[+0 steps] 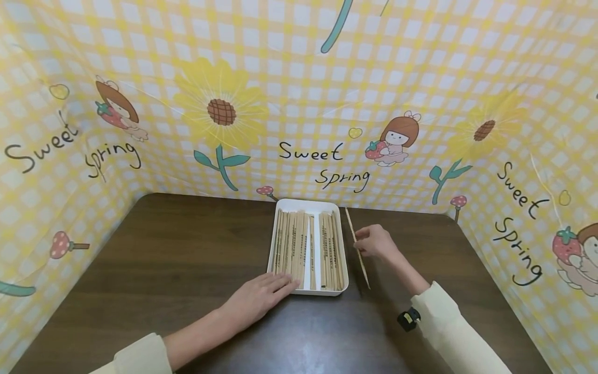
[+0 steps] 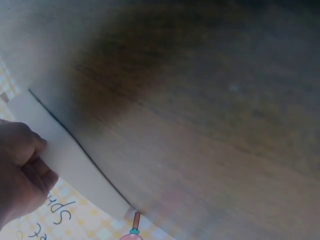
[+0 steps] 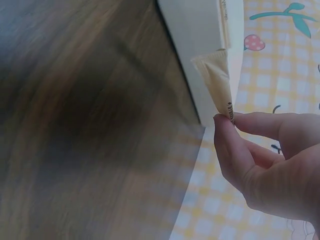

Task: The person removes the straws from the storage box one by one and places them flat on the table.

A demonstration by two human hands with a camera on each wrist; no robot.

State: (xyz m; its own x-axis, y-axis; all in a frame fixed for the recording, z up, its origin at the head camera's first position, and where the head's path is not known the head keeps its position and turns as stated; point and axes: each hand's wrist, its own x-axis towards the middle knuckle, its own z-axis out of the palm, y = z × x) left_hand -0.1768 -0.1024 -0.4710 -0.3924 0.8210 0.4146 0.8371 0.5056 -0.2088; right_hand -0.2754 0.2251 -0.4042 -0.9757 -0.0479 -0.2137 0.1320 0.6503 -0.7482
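A white rectangular tray [image 1: 344, 270] holds several long, thin paper-wrapped sticks [image 1: 299, 244] lying in two groups, with a strip of white bottom between them. My right hand [image 1: 376, 242] pinches one wrapped stick [image 1: 362, 267] between thumb and fingers, just right of the tray; the right wrist view shows the fingertips on its printed wrapper [image 3: 216, 80]. My left hand [image 1: 259, 296] rests on the tray's near left corner, fingers over the stick ends. In the left wrist view this hand [image 2: 22, 172] lies against the tray's white side [image 2: 75, 165].
The dark wooden table [image 1: 196, 249] surrounds the tray. A yellow checked cloth [image 1: 299, 104] with flowers and writing rises behind the table and at both sides. A small black device [image 1: 408, 319] sits at the right sleeve cuff.
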